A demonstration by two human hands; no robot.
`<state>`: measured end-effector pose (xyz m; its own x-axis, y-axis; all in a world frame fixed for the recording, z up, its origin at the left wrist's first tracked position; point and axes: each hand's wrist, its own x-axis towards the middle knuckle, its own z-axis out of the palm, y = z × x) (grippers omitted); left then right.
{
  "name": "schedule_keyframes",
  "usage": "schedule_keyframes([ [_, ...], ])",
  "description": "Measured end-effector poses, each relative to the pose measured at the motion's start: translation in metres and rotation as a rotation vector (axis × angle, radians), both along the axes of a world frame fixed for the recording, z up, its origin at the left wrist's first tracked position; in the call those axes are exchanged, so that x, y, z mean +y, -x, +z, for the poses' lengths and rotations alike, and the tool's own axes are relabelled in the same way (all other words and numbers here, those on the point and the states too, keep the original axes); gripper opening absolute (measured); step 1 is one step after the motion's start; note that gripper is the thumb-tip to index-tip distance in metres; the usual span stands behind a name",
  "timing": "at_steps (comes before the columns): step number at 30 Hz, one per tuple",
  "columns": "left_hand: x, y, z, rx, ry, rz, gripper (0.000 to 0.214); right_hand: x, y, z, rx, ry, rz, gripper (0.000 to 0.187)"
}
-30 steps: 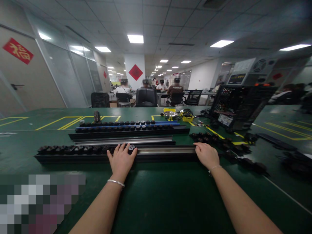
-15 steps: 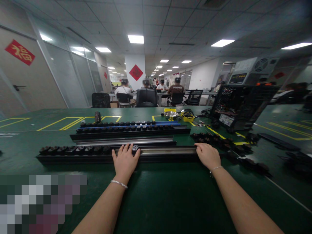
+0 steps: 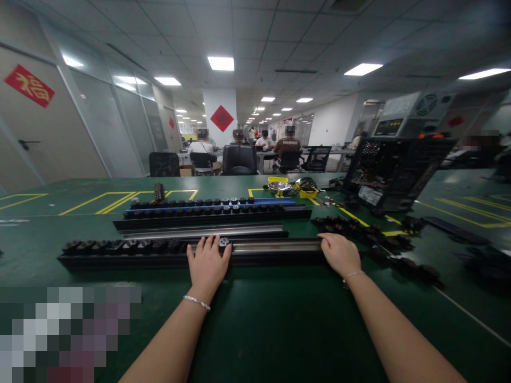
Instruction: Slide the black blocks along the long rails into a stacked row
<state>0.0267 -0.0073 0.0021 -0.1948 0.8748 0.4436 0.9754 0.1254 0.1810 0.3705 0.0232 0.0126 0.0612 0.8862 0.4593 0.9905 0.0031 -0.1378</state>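
A long black rail (image 3: 275,257) with a shiny metal strip lies crosswise before me on the green table. Several dark, roughly round parts (image 3: 115,245) sit in a row along its left half. My left hand (image 3: 209,266) rests on the middle of the rail with its fingers spread. A black-and-silver round part (image 3: 224,242) shows beside its thumb, and whatever lies under the palm is hidden. At the rail's right end, my right hand (image 3: 341,252) has its fingers curled over and gripping it.
Behind it lie a second rail (image 3: 207,231) and a blue-and-black rail (image 3: 275,201) full of similar parts. Loose dark parts (image 3: 367,231) are strewn at the right. An opened computer case (image 3: 395,170), a metal bowl (image 3: 278,186) and yellow tape lines stand farther back. Several people sit beyond.
My left hand has slid slightly to the right along the rail, and the black-and-silver round part has shifted with it. The right hand stays at the rail's end.
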Motion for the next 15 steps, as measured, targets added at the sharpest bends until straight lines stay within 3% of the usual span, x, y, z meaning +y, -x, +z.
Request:
schedule_keyframes([
  [15,0.0002,-0.0062,-0.0029,0.03,0.044,-0.054,0.062,0.0009,-0.0009,-0.0009,0.006,-0.001,0.001,0.042],
])
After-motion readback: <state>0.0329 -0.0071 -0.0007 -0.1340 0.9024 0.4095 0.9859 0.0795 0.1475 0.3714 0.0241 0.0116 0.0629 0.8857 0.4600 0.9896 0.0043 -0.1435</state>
